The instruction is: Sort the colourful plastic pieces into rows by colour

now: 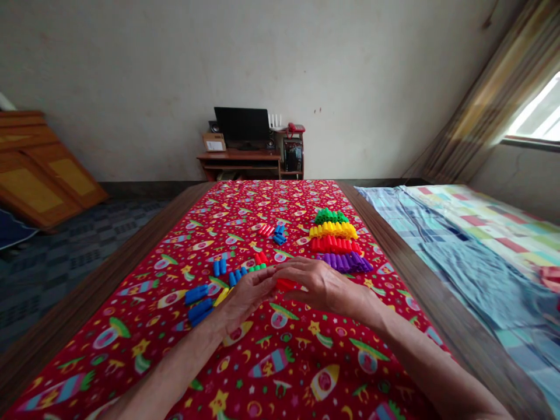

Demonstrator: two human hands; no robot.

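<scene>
Both hands meet at the centre of the worktop [131, 256], covered by a red rocket-print cloth. The left hand [245, 297] and right hand [321, 286] each close their grip on opposite ends of a small red plastic peg piece [286, 284], fingertips pinching it. It is judged light, rigid and smooth, best held by its ends. Sorted green, yellow, red and purple peg rows [336, 245] lie at one o'clock; loose blue pegs [201, 300] at nine o'clock.

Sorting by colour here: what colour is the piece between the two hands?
Red, seen in the head view: the piece sits between the left hand and right hand.
</scene>
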